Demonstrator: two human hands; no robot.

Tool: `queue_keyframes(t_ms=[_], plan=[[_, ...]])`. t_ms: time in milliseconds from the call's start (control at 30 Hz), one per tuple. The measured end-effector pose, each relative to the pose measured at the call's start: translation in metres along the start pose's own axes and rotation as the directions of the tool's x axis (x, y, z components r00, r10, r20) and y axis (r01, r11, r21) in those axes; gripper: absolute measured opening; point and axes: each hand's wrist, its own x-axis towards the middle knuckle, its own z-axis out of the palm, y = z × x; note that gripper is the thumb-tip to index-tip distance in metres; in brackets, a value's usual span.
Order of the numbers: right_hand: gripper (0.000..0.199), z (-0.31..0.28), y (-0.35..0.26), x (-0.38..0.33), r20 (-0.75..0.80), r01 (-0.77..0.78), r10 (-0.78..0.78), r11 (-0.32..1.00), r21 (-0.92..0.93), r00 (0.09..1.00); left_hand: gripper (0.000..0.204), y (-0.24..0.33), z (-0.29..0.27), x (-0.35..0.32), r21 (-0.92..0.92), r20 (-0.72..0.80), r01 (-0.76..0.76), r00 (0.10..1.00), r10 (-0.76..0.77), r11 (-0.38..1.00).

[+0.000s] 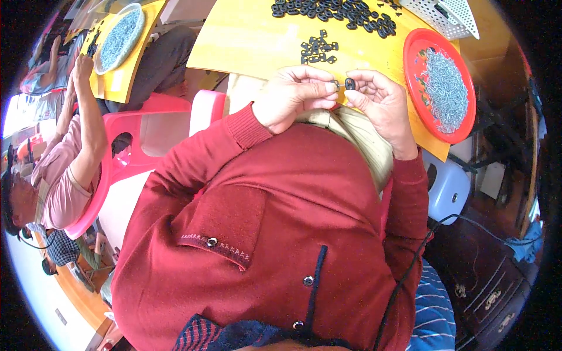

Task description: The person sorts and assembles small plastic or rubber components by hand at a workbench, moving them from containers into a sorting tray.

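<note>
Pinching a thin metal pin (335, 83), the left hand (293, 93) meets the right hand (380, 99), whose fingers pinch a black ring (349, 83) above the yellow counter (252, 35).

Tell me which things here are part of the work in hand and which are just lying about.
In use: left hand holding a small metal pin; right hand holding a black piece; black pieces pile; red plate of metal pins.
Lying about: white perforated basket; pink chair.

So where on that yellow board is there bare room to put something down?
The left part of the yellow board is bare, left of the small pile of black pieces. The top is crowded by the big pile, the right by the red plate of metal bits.
</note>
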Motion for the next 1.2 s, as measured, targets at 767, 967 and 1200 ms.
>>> queue_keyframes(t_ms=[767, 967, 1200], plan=[[0.027, 0.0087, -0.0018, 0.0007, 0.030, -0.007, 0.005, 0.997, 0.078, 1.000, 0.017, -0.0014, -0.0007, 0.0014, -0.006, -0.002, 0.021, 1.000, -0.021, 1.000], [0.027, 0.0097, -0.0010, 0.0006, 0.025, -0.016, 0.014, 0.996, 0.093, 1.000, 0.017, -0.0012, 0.0000, 0.0016, -0.012, -0.004, 0.025, 1.000, -0.025, 1.000], [0.027, 0.0094, -0.0013, 0.0003, 0.027, -0.027, 0.024, 0.993, 0.114, 0.999, 0.016, -0.0025, -0.0003, 0.0021, 0.003, -0.005, 0.021, 1.000, -0.021, 1.000]])
